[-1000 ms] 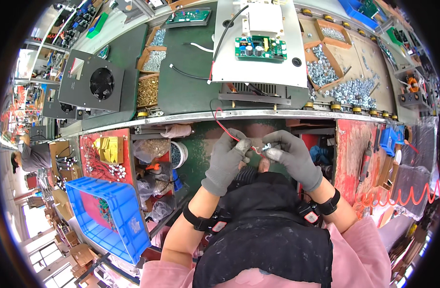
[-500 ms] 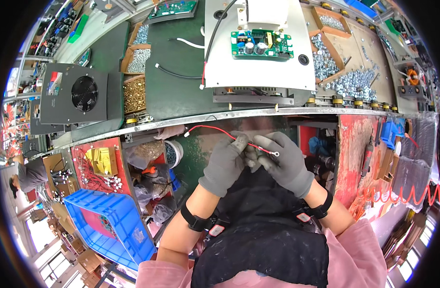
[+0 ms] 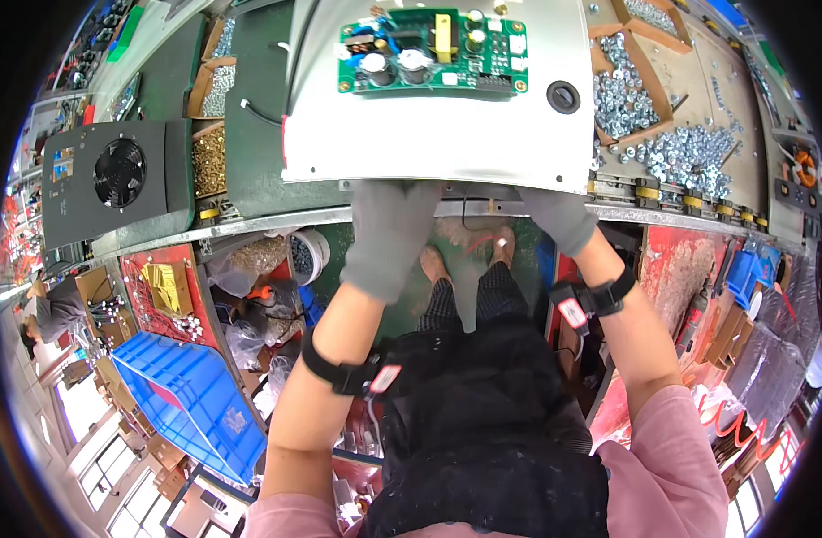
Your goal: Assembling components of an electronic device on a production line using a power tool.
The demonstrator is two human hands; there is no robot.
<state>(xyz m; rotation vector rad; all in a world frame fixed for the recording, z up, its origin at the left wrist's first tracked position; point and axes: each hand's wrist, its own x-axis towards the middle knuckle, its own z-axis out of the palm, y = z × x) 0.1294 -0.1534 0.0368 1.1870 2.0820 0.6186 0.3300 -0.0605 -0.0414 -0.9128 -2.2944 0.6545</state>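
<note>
1. Both hands have moved up from near the lap: left hand (image 3: pixel 393 238) and right hand (image 3: pixel 562 220) now reach beneath the front edge of the white panel (image 3: pixel 429 148).
2. Their fingers are hidden there — I cannot tell whether they grip anything.
3. Between the hands, lower down, hangs a red wire (image 3: pixel 479 240) with a white plug (image 3: pixel 502 243).
4. Gloves are grey fabric; the panel is smooth, bearing a green circuit board (image 3: pixel 469 65).
5. Green worktop (image 3: pixel 260 166) left, heaped silvery fasteners (image 3: pixel 684 157) right — blue crate (image 3: pixel 209 408) lower left.
</note>
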